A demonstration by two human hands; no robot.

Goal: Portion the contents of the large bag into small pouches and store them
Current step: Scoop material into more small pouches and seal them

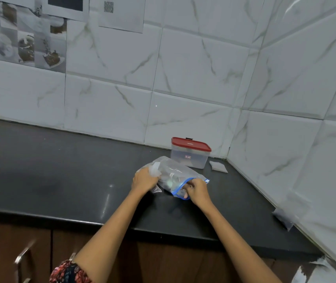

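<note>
While I watch from the head view, nearest things first:

Sleeve (69,272): I see a floral-print cuff at the bottom edge, on the left arm.
Cabinets (40,252): brown doors under the counter, with metal handles blurred at lower left.
Counter (50,180): dark and glossy, running into a tiled corner on my right.
Right hand (196,190): I read its fingers as curled round the blue zip edge of the large bag, pinching the mouth; one fingertip shows through the plastic.
Left hand (144,179): fingers curled over the other end of the bag, gripping crumpled clear plastic; I cannot tell whether a separate small pouch is in that grip.
Large bag (175,176): clear, lying on its side on the counter between both hands. Its long axis runs from far left to near right, and the blue-zipped mouth points near right, towards the right hand. Dim contents show inside; I cannot say what they are.
Filled pouch (283,218): a small greyish packet leaning at the foot of the right wall, well apart from the bag.
Container (189,154): translucent box with a red lid shut on it, standing upright just behind the bag, near the corner.
Small pouch (218,166): flat and greyish, lying on the counter just right of the container.
Wall (183,68): white marbled tiles, with printed papers stuck at upper left.
</note>
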